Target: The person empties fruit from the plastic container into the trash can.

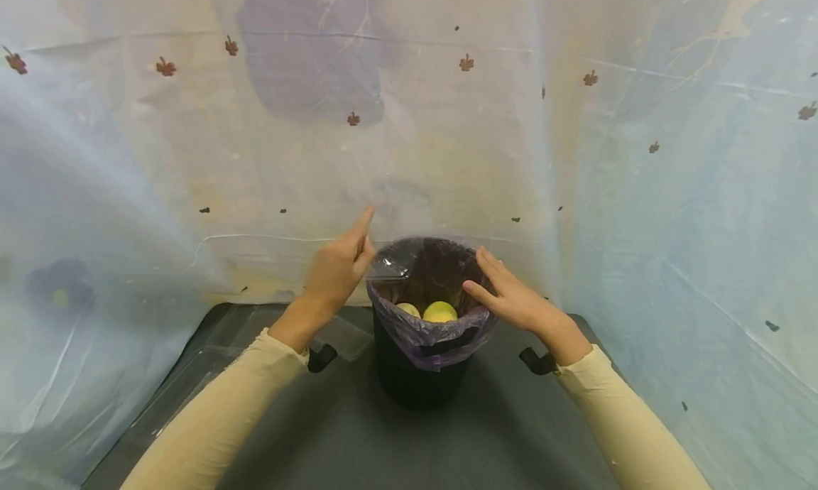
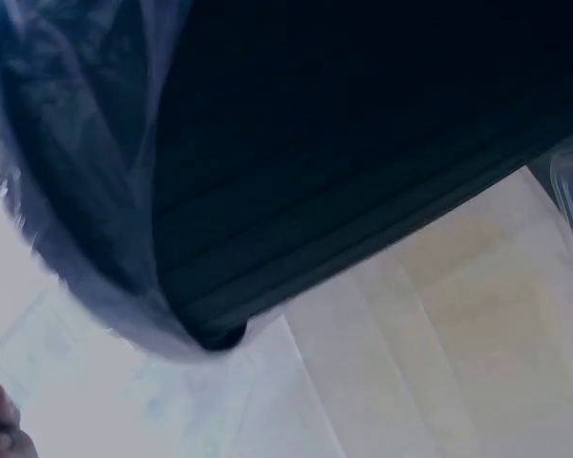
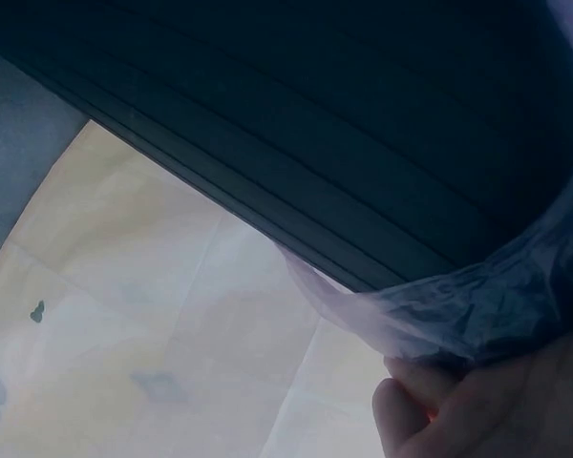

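A black bin (image 1: 422, 383) with a purple-tinted bag (image 1: 415, 334) folded over its rim stands upright in the head view. Inside it lie a yellow-green round fruit (image 1: 440, 312) and a paler round one (image 1: 408, 309). A shiny clear plastic piece (image 1: 388, 265) shows at the left of the bin's mouth. Just left of that rim is my left hand (image 1: 335, 268), index finger extended, beside the clear plastic. My right hand (image 1: 514, 298) lies at the right rim, fingers straight, thumb over the opening. In the right wrist view, its fingers (image 3: 401, 410) are right at the bag's edge.
The bin stands on a dark grey table (image 1: 307, 433). Clear plastic containers (image 1: 348, 337) lie on its left side. Patterned plastic sheeting (image 1: 434, 156) hangs behind the table and down both sides, close past the bin.
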A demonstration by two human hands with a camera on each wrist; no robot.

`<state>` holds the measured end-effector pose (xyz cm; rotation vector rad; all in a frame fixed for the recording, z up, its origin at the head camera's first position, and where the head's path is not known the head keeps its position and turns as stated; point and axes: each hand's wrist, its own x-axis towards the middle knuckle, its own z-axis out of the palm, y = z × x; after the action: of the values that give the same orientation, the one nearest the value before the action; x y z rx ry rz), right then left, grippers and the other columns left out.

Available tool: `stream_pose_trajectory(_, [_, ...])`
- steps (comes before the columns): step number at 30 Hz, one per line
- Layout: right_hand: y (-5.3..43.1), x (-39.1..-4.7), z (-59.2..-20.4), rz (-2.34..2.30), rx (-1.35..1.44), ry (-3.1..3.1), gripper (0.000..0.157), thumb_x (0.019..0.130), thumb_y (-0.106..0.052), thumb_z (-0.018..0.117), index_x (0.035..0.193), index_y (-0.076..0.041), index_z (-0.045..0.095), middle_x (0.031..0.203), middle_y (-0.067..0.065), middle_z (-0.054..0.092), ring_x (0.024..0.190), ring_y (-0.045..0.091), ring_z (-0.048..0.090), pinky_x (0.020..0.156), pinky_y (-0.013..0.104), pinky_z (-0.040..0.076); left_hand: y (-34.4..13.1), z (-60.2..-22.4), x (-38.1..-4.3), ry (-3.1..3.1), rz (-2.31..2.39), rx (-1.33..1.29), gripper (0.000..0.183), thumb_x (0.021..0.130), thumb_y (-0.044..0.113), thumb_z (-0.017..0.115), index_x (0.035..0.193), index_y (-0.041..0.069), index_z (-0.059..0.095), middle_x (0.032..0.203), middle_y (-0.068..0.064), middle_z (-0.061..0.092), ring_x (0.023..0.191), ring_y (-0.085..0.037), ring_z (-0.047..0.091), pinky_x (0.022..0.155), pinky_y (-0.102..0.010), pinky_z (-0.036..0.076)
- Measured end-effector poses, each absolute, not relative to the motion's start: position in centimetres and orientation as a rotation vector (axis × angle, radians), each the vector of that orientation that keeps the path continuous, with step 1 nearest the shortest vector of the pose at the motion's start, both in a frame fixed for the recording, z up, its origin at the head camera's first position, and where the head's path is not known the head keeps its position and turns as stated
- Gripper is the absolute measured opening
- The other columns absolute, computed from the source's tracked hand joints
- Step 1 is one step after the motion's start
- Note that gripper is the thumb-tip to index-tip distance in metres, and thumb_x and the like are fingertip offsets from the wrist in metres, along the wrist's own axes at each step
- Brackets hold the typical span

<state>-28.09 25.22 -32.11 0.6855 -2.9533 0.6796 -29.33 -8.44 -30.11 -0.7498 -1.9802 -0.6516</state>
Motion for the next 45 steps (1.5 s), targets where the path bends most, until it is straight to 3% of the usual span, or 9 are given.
stream_pose_trajectory(8, [25.3,-27.9,-32.1,0.696,0.678,-2.962,0.086,0.101,-0.066,0.036,0.162,-0.016,0.001,0.168,0.003,-0.007,0.154,0.029,-0.006,0.119,0.061,0.006,-11.5,-30.9,-28.4,-1.962,-0.949,-0.619,0.065,0.099,0.006,0.053,0.157,0.026,0.034,0.059,0.004,0.037,0.045,-0.011,0.025,0.046,-0.027,0.028])
stream_pose_trajectory(14, [25.4,-27.9,-32.0,0.684,0.668,-2.973,0.086,0.100,-0.066,0.036,0.163,-0.018,0.001,0.168,0.002,-0.007,0.154,0.027,-0.005,0.119,0.061,0.008,-13.4,-31.6,-27.3,-1.950,-1.188,-0.559,0.062,0.101,0.008,0.054,0.156,0.031,0.036,0.061,0.001,0.042,0.043,-0.012,0.039,0.043,-0.024,0.034])
stream_pose_trajectory(21, [25.4,-27.9,-31.9,0.711,0.676,-2.974,0.085,0.101,-0.065,0.035,0.162,-0.019,-0.001,0.168,0.001,-0.009,0.154,0.026,-0.007,0.120,0.059,0.006,-14.0,-30.8,-23.4,-1.968,-1.430,-0.516,0.055,0.103,0.005,0.051,0.155,0.016,0.039,0.062,-0.008,0.041,0.043,-0.014,0.046,0.042,-0.025,0.042])
stream_pose_trajectory(27, [25.3,-28.0,-31.8,0.709,0.683,-2.975,0.082,0.101,-0.065,0.035,0.161,-0.024,-0.004,0.168,0.001,-0.009,0.154,0.025,-0.007,0.120,0.059,0.005,-15.5,-31.5,-22.5,-2.017,-1.529,-0.494,0.054,0.104,0.009,0.051,0.155,0.013,0.037,0.062,-0.008,0.040,0.044,-0.018,0.048,0.043,-0.026,0.043])
stream_pose_trajectory(34, [25.4,-27.9,-32.0,0.707,0.678,-2.974,0.083,0.101,-0.065,0.035,0.162,-0.021,-0.002,0.168,0.002,-0.008,0.154,0.027,-0.007,0.119,0.060,0.006,-17.0,-34.8,-23.3,-2.114,-1.465,-0.542,0.055,0.103,0.006,0.052,0.155,0.009,0.035,0.061,-0.010,0.043,0.042,-0.018,0.047,0.039,-0.028,0.038])
stream_pose_trajectory(38, [25.4,-28.0,-32.0,0.705,0.669,-2.974,0.083,0.101,-0.066,0.035,0.161,-0.025,-0.004,0.168,0.003,-0.008,0.154,0.026,-0.007,0.119,0.060,0.006,-18.4,-37.5,-24.2,-2.180,-1.443,-0.511,0.055,0.104,0.011,0.053,0.156,0.013,0.036,0.062,-0.006,0.046,0.042,-0.016,0.046,0.040,-0.027,0.038])
stream_pose_trajectory(45, [25.3,-28.0,-31.9,0.705,0.684,-2.969,0.084,0.101,-0.064,0.036,0.162,-0.020,-0.002,0.168,0.003,-0.008,0.154,0.030,-0.006,0.118,0.062,0.006,-20.0,-40.1,-23.9,-2.285,-1.409,-0.386,0.056,0.105,0.020,0.055,0.156,0.008,0.036,0.065,-0.008,0.053,0.045,-0.017,0.051,0.041,-0.028,0.041])
